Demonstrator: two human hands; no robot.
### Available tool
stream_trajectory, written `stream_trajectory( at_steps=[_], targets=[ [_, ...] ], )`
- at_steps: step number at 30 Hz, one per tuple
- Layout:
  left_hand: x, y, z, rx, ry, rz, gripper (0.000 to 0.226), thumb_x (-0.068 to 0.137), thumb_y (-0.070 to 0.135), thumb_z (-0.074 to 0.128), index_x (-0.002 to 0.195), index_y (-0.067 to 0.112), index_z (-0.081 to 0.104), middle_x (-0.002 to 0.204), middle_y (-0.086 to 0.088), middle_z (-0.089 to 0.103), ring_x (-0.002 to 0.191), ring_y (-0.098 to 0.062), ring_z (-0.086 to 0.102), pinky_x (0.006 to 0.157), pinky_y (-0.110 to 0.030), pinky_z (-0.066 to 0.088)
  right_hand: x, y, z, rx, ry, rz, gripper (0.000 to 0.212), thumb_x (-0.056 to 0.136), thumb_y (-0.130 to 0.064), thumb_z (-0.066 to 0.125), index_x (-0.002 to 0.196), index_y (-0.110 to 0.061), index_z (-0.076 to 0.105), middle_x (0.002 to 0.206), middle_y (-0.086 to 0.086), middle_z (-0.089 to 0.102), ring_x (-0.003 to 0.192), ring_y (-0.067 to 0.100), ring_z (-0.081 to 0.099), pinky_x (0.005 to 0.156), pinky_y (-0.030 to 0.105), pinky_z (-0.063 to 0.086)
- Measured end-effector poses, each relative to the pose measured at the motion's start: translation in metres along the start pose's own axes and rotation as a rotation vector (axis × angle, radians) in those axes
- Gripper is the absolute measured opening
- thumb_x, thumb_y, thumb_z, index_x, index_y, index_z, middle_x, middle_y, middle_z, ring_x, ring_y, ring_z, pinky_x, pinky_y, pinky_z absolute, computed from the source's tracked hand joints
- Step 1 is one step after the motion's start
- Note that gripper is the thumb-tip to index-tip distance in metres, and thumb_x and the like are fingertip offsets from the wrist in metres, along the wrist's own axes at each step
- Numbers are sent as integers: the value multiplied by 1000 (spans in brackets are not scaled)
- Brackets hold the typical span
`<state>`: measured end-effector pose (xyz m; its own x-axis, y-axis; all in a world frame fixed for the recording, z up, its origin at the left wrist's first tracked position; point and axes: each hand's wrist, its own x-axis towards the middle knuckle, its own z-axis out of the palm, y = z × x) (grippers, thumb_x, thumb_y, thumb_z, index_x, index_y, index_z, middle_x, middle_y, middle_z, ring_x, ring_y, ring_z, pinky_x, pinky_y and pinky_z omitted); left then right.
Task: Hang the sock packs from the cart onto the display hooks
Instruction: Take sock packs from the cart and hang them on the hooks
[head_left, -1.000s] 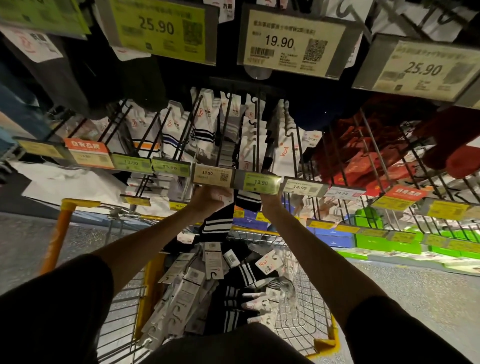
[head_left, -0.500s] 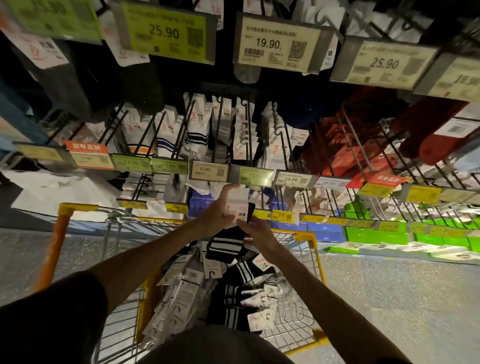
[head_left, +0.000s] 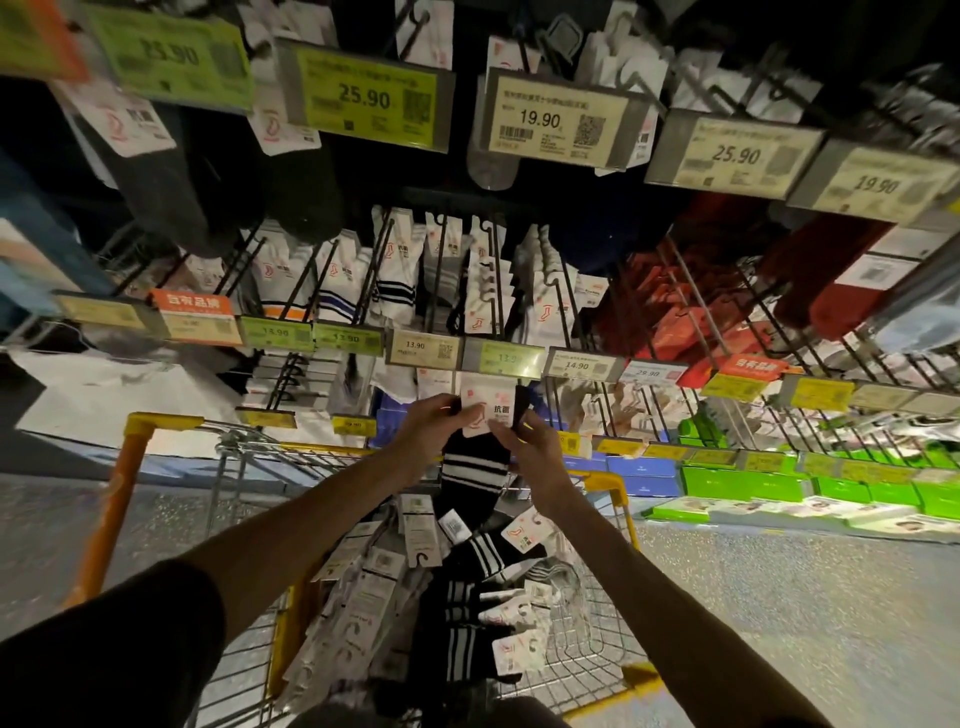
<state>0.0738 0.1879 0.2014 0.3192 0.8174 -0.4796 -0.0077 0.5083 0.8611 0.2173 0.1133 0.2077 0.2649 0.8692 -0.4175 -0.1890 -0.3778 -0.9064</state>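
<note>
Dim shop aisle, wire cart (head_left: 136, 431) below: left hand (head_left: 431, 431) and right hand (head_left: 530, 448) both pinch the card top of a black striped sock pack (head_left: 474, 465), dangling lengthwise just under a green-tagged display hook (head_left: 501, 291).

Your left sleeve (head_left: 114, 654) is short, loose and black; your left forearm (head_left: 291, 530) and right forearm (head_left: 639, 587) are bare; dark cloth (head_left: 431, 713) covers your front.
</note>
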Motion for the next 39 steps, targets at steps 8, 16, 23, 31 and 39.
stream_trajectory(
  at_steps=[8, 16, 23, 31, 39],
  targets=[
    [17, 15, 5, 28, 129, -29, 10, 79, 9, 80, 88, 11, 75, 94, -11, 75, 95, -26, 70, 92, -36, 54, 23, 1, 10, -70, 119, -21, 33, 86, -17, 74, 61, -25, 55, 68, -4, 67, 71, 17, 65, 71, 38, 53],
    [12, 22, 16, 91, 134, 129, 28, 84, 2, 73, 112, -1, 71, 107, -13, 72, 88, -14, 67, 85, -21, 55, 35, 14, 13, -190, 241, -208, 36, 91, -18, 69, 68, -25, 43, 53, -12, 51, 51, 3, 42, 52, 22, 33],
    [20, 20, 16, 58, 189, 68, 22, 85, 4, 72, 106, -3, 71, 86, -3, 72, 65, 4, 67, 69, -17, 51, 51, 16, 9, -274, 210, -151, 21, 90, -37, 66, 89, -16, 62, 79, 2, 72, 76, 22, 69, 69, 42, 53],
    [40, 29, 27, 303, 325, 132, 23, 96, 4, 56, 119, 6, 58, 112, -17, 61, 97, -30, 53, 75, -28, 36, 83, -5, 21, -270, 297, -93, 14, 95, -7, 56, 101, -1, 67, 90, 8, 66, 82, 21, 58, 64, 23, 38],
    [48, 10, 24, 815, 342, 423, 39, 99, -6, 43, 137, -4, 43, 140, -23, 44, 128, -32, 36, 92, 8, 19, 100, 2, 21, -492, 304, -163, 35, 91, 3, 41, 123, 2, 53, 103, 6, 59, 94, 5, 57, 82, 18, 47]
  ],
)
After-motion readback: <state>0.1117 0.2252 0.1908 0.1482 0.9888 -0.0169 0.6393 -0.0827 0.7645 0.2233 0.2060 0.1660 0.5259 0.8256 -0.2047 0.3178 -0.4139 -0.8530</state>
